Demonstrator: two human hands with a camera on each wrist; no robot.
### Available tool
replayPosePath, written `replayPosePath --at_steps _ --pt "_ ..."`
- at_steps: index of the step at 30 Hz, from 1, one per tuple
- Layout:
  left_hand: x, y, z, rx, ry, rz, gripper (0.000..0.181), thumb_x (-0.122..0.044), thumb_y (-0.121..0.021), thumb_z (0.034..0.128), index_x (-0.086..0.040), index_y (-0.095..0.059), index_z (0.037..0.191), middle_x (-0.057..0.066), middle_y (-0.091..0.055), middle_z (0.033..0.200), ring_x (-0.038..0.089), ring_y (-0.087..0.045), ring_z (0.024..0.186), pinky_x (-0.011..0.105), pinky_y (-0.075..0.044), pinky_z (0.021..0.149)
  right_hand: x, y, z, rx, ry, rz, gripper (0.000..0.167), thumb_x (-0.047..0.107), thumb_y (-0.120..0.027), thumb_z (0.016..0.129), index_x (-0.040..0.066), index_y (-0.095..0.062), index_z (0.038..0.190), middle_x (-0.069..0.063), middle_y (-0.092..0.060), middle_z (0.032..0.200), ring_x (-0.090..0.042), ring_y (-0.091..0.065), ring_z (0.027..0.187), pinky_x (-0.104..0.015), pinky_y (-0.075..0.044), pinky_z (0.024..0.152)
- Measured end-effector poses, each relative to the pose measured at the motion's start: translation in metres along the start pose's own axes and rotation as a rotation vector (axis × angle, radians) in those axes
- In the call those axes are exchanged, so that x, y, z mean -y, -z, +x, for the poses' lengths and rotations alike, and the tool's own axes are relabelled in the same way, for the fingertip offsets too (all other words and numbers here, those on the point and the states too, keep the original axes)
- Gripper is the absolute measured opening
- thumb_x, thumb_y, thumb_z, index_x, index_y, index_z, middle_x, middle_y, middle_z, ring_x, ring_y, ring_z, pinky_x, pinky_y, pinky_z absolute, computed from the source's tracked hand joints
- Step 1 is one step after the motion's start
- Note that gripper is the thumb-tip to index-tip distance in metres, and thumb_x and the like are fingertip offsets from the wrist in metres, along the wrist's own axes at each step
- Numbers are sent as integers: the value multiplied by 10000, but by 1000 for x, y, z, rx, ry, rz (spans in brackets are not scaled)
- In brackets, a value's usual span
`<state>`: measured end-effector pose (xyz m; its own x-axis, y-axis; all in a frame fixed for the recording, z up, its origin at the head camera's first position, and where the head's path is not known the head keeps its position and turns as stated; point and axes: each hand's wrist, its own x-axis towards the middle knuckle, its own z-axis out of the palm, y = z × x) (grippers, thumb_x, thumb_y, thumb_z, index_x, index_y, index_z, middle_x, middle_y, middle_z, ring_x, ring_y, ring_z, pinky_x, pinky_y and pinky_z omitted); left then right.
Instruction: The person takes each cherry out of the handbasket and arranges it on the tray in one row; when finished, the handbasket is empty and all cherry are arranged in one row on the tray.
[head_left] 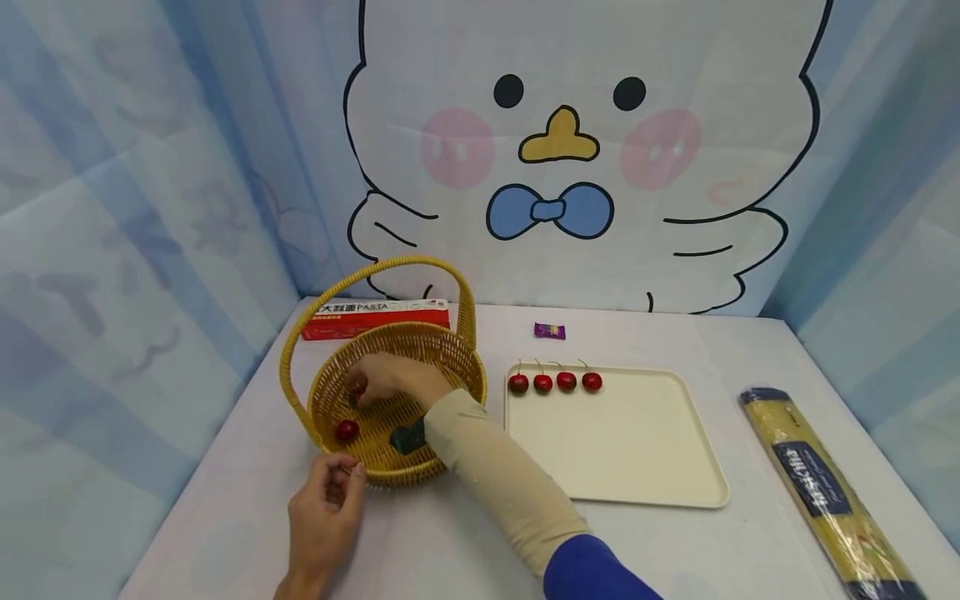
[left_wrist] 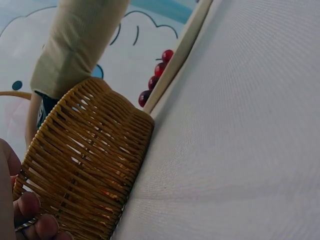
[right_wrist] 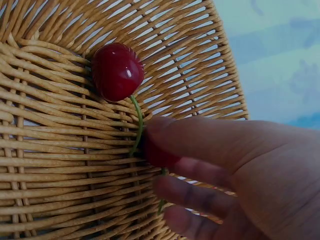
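Note:
A yellow wicker basket (head_left: 390,477) with a tall arched handle stands at the left of the table. My right hand (head_left: 386,379) reaches down inside it and pinches a red cherry (right_wrist: 159,152) between thumb and fingers; the hand covers part of that cherry. Just beside it, another cherry (right_wrist: 117,71) with a green stem lies against the woven wall. My left hand (head_left: 324,512) is at the basket's near left rim, its curled fingers (left_wrist: 30,206) holding the edge. On a cream tray (head_left: 615,450) to the right, several cherries (head_left: 566,382) sit in a row along the far edge.
Behind the basket lies a red pasta box (head_left: 375,319). A small purple packet (head_left: 550,331) sits beyond the tray. A long yellow noodle packet (head_left: 828,492) lies along the right side. Printed curtains (head_left: 150,250) enclose the table's back and sides.

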<state>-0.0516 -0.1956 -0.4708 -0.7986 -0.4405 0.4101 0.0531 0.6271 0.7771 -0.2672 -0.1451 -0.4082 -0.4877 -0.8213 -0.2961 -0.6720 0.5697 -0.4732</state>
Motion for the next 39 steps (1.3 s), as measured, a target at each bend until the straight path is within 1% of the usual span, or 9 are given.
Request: replayPosePath --at_steps 3,9,16,19,23,27,30,35,39 --pt "-1 -1 -1 5 8 6 130 17 -677 889 -49 -602 973 -7 -531 693 24 -448 606 170 -390 526 -1 -2 -3 29 3 5 343 198 -711 940 168 -666 1279 22 -684 1210 -95 -624 1098 -236 -509 925" --pt "-1 -3 -2 4 14 -11 140 23 -683 882 -45 -600 972 -8 -528 691 27 -446 603 166 -381 524 -5 -2 -7 26 6 37 254 142 -711 935 162 -698 1188 15 -684 1155 -101 -626 1033 -233 -521 864" --pt "-1 -4 -3 19 22 -10 132 9 -680 892 -52 -601 979 -6 -532 702 26 -449 611 172 -388 529 -5 1 -9 3 39 -2 335 147 -701 942 141 -658 1274 9 -685 1208 -95 -625 1089 -219 -512 926" --pt "-1 -3 -3 17 21 -15 133 11 -683 889 -54 -604 976 -8 -534 698 25 -452 609 167 -388 526 -4 4 -12 -7 61 -17 322 151 -698 945 127 -669 1265 11 -688 1185 -88 -619 1061 -201 -505 911" --pt "0 -3 -3 2 8 -22 141 21 -689 879 -52 -609 968 -15 -536 686 20 -457 599 153 -385 519 -4 8 -20 -27 77 5 288 128 -690 947 118 -684 1235 23 -679 1147 -80 -605 1029 -192 -500 883" --pt "1 -3 -3 -19 -19 -24 150 36 -693 869 -48 -610 960 -25 -531 678 12 -453 593 141 -378 518 -5 13 -32 -80 93 18 307 167 -724 927 117 -675 1226 20 -654 1155 -85 -588 1038 -195 -496 906" --pt "2 -3 -3 -33 -39 -43 157 54 -697 857 -39 -610 950 -32 -528 667 10 -453 584 137 -377 513 -9 18 -41 -126 107 2 314 205 -729 926 118 -667 1221 9 -617 1166 -97 -558 1044 -201 -486 912" --pt "3 -2 -2 -45 -62 -58 160 63 -697 851 -30 -609 946 -36 -529 661 6 -453 577 133 -375 509 -16 26 -59 -207 91 -2 201 196 -674 965 166 -661 1163 12 -567 1166 -105 -530 1042 -221 -481 920" --pt "4 -2 -1 -46 -60 -49 161 62 -697 853 -30 -607 950 -32 -529 664 7 -451 580 132 -373 513 -23 31 -73 -274 68 -14 183 194 -663 968 200 -657 1150 11 -533 1171 -113 -533 1025 -231 -486 930"
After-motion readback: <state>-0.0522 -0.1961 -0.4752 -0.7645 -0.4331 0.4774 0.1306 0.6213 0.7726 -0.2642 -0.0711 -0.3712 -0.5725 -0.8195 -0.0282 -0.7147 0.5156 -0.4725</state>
